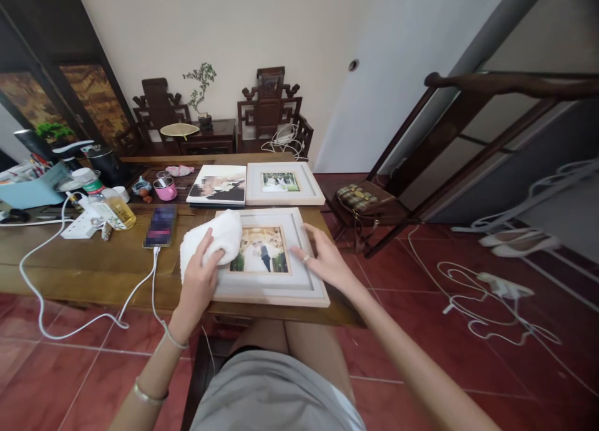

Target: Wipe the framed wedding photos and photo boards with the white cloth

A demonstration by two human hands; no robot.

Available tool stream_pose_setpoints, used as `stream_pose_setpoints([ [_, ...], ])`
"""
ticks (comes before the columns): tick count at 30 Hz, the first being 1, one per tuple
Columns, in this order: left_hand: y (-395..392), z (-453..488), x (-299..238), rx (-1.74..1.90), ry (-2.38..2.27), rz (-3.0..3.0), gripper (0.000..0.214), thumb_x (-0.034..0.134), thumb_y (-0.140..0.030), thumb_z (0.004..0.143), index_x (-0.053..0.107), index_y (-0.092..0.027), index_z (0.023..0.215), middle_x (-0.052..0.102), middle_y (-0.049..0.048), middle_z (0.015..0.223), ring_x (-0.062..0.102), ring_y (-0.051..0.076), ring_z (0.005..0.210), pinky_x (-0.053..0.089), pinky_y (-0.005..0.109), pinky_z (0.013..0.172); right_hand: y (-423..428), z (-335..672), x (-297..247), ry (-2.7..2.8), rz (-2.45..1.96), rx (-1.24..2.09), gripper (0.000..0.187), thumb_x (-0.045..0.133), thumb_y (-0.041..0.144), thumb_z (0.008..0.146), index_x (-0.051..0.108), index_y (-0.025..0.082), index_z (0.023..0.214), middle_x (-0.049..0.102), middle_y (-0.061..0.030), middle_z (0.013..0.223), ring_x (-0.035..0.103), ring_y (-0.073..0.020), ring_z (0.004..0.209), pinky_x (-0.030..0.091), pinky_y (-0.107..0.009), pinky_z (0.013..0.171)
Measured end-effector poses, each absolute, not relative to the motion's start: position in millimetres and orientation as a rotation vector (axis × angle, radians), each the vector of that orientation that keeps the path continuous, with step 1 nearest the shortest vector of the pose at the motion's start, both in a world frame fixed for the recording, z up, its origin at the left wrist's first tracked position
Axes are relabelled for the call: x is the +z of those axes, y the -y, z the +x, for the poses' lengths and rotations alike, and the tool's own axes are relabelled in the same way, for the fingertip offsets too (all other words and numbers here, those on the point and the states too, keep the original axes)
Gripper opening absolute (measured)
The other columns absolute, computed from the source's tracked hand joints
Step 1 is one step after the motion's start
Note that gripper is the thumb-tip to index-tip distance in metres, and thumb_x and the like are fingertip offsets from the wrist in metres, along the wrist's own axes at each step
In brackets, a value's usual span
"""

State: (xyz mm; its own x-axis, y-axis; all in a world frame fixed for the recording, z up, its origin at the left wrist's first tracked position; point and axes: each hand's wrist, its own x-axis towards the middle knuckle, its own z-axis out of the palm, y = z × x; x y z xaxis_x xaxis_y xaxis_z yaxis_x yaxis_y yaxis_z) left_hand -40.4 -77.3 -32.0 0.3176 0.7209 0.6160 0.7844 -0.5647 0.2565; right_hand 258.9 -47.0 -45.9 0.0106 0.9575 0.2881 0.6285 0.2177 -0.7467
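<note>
A framed photo (306, 287) with a pale wood frame and a wide white mat lies flat near the front edge of the table. My left hand (201, 272) grips a white cloth (222, 231), which is bunched over the frame's left side and covers part of it. On the right side, my right hand (322, 256) rests with fingers spread, the thumb on the mat and the other fingers along the outer edge. Behind it lie a second framed photo (285, 197) and, to its left, a photo album (219, 184) with a picture on its cover.
Left on the wooden table (126, 269) are a charging phone (160, 225), a pink cup (165, 188), a bottle (112, 208), a white power strip (80, 224) and a blue box (35, 188). A chair holding a bag (358, 200) stands at right. Cables (496, 300) lie on the floor.
</note>
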Motion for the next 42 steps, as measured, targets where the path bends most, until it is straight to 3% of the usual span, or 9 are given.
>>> stream_pose_setpoints([
  [3,76.7,-33.2,-24.6,-0.779,1.537,-2.496,0.035,0.044,-0.007,0.083,0.06,-0.018,0.112,0.028,0.0155,0.152,0.04,0.031,0.132,0.045,0.047,0.096,36.5,254.3,-57.2,1.79,-1.451,0.515,0.056,0.058,0.037,0.076,0.05,0.019,0.129,0.04,-0.0151,0.143,0.034,-0.0327,0.135,0.026,-0.049,0.112],
  [8,69.4,-18.6,-14.5,-0.442,1.662,-2.454,0.034,0.055,-0.009,0.073,0.069,-0.022,0.102,0.045,0.0105,0.143,0.043,0.039,0.127,0.042,0.054,0.092,39.1,257.1,-69.9,1.768,-1.364,0.536,0.051,0.053,0.027,0.076,0.054,0.022,0.128,0.033,-0.011,0.15,0.03,-0.031,0.139,0.024,-0.05,0.113],
  [13,48.4,-16.3,-4.4,-0.668,1.59,-2.406,0.043,0.047,-0.008,0.082,0.061,-0.022,0.12,0.049,0.0081,0.141,0.047,0.03,0.126,0.041,0.047,0.096,40.8,257.6,-77.7,1.727,-1.203,0.598,0.048,0.052,0.023,0.078,0.057,0.025,0.125,0.04,-0.007,0.148,0.029,-0.0267,0.14,0.021,-0.05,0.115],
  [16,32.5,-12.7,-3.8,-0.704,1.544,-2.421,0.044,0.044,-0.007,0.085,0.059,-0.02,0.124,0.045,0.0084,0.144,0.041,0.028,0.132,0.037,0.047,0.103,39.7,257.1,-79.4,1.69,-1.16,0.642,0.043,0.053,0.023,0.078,0.06,0.025,0.121,0.046,-0.0064,0.144,0.028,-0.0253,0.14,0.019,-0.05,0.115],
  [22,16.7,-3.4,-17.4,-0.344,1.398,-2.679,0.025,0.054,-0.006,0.083,0.07,-0.016,0.1,0.044,0.0138,0.144,0.033,0.03,0.138,0.029,0.05,0.11,39.4,255.5,-82.0,1.602,-1.151,0.708,0.037,0.053,0.023,0.078,0.064,0.025,0.113,0.052,-0.0052,0.14,0.027,-0.024,0.141,0.018,-0.05,0.115],
  [26,47.9,-9.7,-16.0,-0.278,1.363,-2.793,0.029,0.053,-0.007,0.084,0.069,-0.021,0.104,0.048,0.0099,0.141,0.035,0.027,0.137,0.031,0.05,0.11,39.9,253.9,-83.9,1.565,-1.15,0.711,0.037,0.052,0.021,0.077,0.064,0.026,0.111,0.054,-0.0039,0.138,0.03,-0.0234,0.14,0.019,-0.049,0.115],
  [33,118.8,-24.0,-9.7,-0.322,1.281,-2.951,0.034,0.049,-0.006,0.086,0.065,-0.024,0.111,0.041,0.0035,0.147,0.032,0.025,0.139,0.032,0.047,0.111,40.7,252.0,-82.5,1.555,-1.156,0.713,0.033,0.052,0.02,0.076,0.064,0.026,0.106,0.055,-0.0036,0.136,0.029,-0.0233,0.14,0.019,-0.049,0.115],
  [42,25.1,-20.3,-10.5,-0.365,1.419,-2.783,0.032,0.051,-0.015,0.089,0.063,-0.02,0.118,0.043,0.0092,0.145,0.033,0.027,0.138,0.027,0.049,0.112,39.2,254.4,-84.8,1.563,-1.147,0.745,0.036,0.053,0.019,0.076,0.059,0.025,0.111,0.054,-0.0071,0.137,0.028,-0.0216,0.14,0.018,-0.047,0.116],
])
